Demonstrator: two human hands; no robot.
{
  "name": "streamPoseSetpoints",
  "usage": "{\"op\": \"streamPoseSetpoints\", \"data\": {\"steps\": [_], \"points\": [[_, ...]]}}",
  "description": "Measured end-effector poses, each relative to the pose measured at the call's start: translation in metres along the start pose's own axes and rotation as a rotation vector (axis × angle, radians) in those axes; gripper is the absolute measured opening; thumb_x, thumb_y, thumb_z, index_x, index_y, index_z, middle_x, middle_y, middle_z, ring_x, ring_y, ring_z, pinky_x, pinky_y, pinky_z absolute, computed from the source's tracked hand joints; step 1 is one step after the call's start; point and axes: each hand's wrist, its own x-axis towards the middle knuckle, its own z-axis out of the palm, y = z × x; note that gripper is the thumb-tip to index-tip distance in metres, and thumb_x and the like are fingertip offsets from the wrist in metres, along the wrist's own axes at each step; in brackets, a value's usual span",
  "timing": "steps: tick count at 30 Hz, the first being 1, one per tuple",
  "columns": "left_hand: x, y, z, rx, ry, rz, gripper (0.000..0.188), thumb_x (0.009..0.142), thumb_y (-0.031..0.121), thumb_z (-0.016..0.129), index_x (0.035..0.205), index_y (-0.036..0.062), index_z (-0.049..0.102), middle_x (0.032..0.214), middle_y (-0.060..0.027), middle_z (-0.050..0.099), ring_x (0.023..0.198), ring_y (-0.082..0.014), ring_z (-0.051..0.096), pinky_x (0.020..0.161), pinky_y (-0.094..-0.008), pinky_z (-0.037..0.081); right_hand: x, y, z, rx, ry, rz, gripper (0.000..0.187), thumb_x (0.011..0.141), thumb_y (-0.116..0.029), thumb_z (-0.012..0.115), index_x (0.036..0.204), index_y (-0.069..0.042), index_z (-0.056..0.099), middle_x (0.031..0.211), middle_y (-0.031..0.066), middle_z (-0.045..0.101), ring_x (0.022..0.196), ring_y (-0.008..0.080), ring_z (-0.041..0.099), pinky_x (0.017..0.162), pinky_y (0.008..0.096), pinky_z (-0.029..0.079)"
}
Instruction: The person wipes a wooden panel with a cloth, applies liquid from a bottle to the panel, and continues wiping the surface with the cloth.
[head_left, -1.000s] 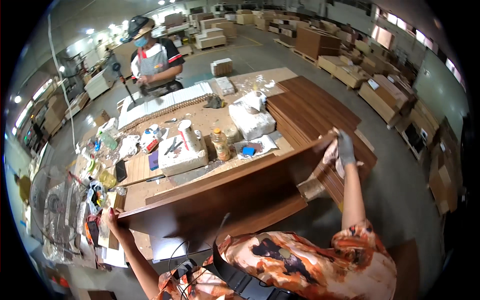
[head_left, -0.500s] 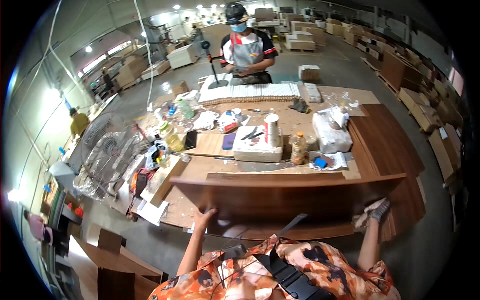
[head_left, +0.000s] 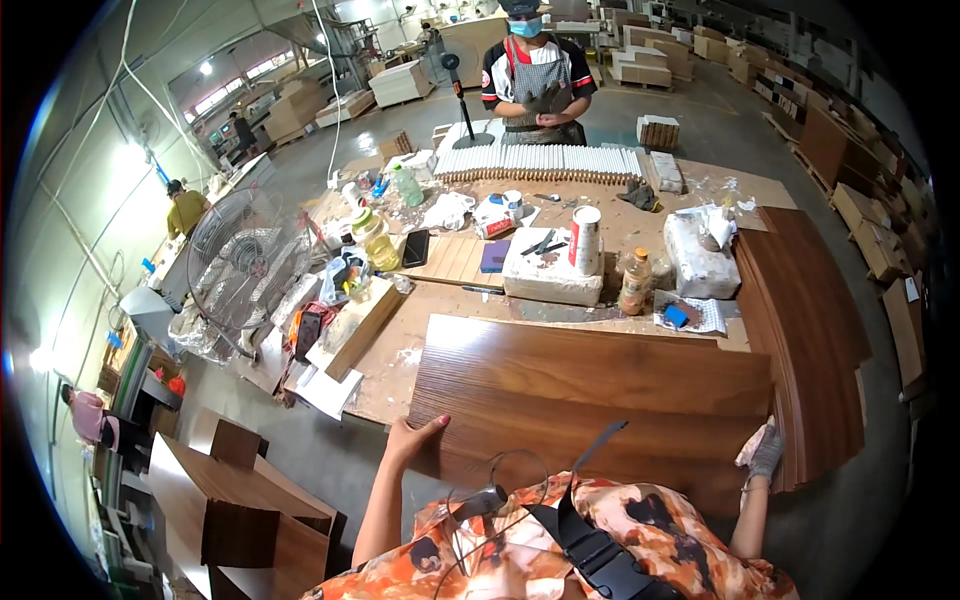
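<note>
The brown panel (head_left: 600, 385) lies face up along the worktable's (head_left: 385, 375) near edge. At its 8 o'clock corner, the bare left hand (head_left: 410, 438) grips it, thumb on top; the other fingers are hidden beneath. At 4 o'clock, the grey-gloved right hand (head_left: 766, 455) clenches a pale cloth (head_left: 750, 446) against the corner; I cannot tell whether its fingers also grasp the panel. A black strap (head_left: 598, 442) hangs across the near edge, hiding part of it.

A stack of brown boards (head_left: 825, 330) blocks the 3 o'clock side. At 12 stands a white block (head_left: 550, 288) bearing a paper cup (head_left: 585, 240), with an amber bottle (head_left: 636, 285) just beside it. A blue sponge (head_left: 676, 316) sits at 1, a phone (head_left: 415, 249) at 10, and a pale timber block (head_left: 350, 325) between 9 and 10. Farther out, a caged fan (head_left: 250, 260) stands at 10; a masked co-worker (head_left: 540, 85) stands at 12, behind white strips (head_left: 540, 160).
</note>
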Motion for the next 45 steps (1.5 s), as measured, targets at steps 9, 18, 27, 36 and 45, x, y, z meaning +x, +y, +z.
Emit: {"op": "streamPoseSetpoints", "data": {"steps": [9, 18, 27, 36, 45], "points": [[0.023, -0.018, 0.004, 0.315, 0.013, -0.023, 0.097, 0.064, 0.069, 0.085, 0.117, -0.0097, 0.065, 0.108, -0.0237, 0.072, 0.101, -0.0290, 0.070, 0.089, -0.0373, 0.054, 0.012, 0.058, -0.016, -0.451, -0.153, 0.019, 0.049, 0.104, -0.043, 0.049, 0.100, 0.001, 0.070, 0.085, 0.0083, 0.069, 0.075, 0.0227, 0.062, 0.072, 0.0384, 0.051], [0.063, 0.081, 0.007, 0.599, -0.148, 0.167, 0.086, 0.078, 0.072, 0.073, 0.108, -0.0081, 0.066, 0.093, -0.0191, 0.071, 0.085, -0.0262, 0.068, 0.075, -0.0384, 0.052, 0.103, 0.038, -0.038, 0.100, -0.664, 0.304, 0.038, 0.104, -0.034, 0.051, 0.083, -0.006, 0.065, 0.067, 0.0060, 0.061, 0.058, 0.0226, 0.060, 0.052, 0.0391, 0.045], [-0.002, 0.149, -0.070, 0.705, -0.684, 0.151, 0.106, 0.074, 0.047, 0.088, 0.156, 0.0046, 0.037, 0.143, -0.0187, 0.057, 0.123, -0.0256, 0.058, 0.105, -0.0336, 0.044, 0.048, -0.092, -0.056, -1.030, -0.757, -0.140, 0.018, 0.096, -0.020, 0.056, 0.087, -0.006, 0.062, 0.072, 0.0092, 0.062, 0.064, 0.0237, 0.062, 0.060, 0.0425, 0.050], [-0.039, 0.196, -0.096, 0.866, -0.772, 0.256, 0.091, 0.071, 0.026, 0.089, 0.149, 0.0034, 0.048, 0.122, -0.0154, 0.067, 0.106, -0.0188, 0.063, 0.091, -0.0321, 0.051, 0.069, -0.078, -0.058, -1.042, -0.700, -0.063, 0.020, 0.097, -0.022, 0.054, 0.091, -0.005, 0.065, 0.080, 0.0107, 0.065, 0.074, 0.0240, 0.064, 0.065, 0.0422, 0.051], [-0.044, 0.259, -0.093, 0.820, -0.504, -0.016, 0.057, 0.069, 0.025, 0.088, 0.118, -0.0007, 0.074, 0.099, -0.0082, 0.077, 0.084, -0.0125, 0.069, 0.076, -0.0273, 0.056, 0.123, -0.158, -0.026, -1.185, -0.934, -0.043, 0.024, 0.098, -0.023, 0.053, 0.096, -0.005, 0.067, 0.089, 0.0123, 0.069, 0.084, 0.0242, 0.067, 0.071, 0.0420, 0.052]]}}
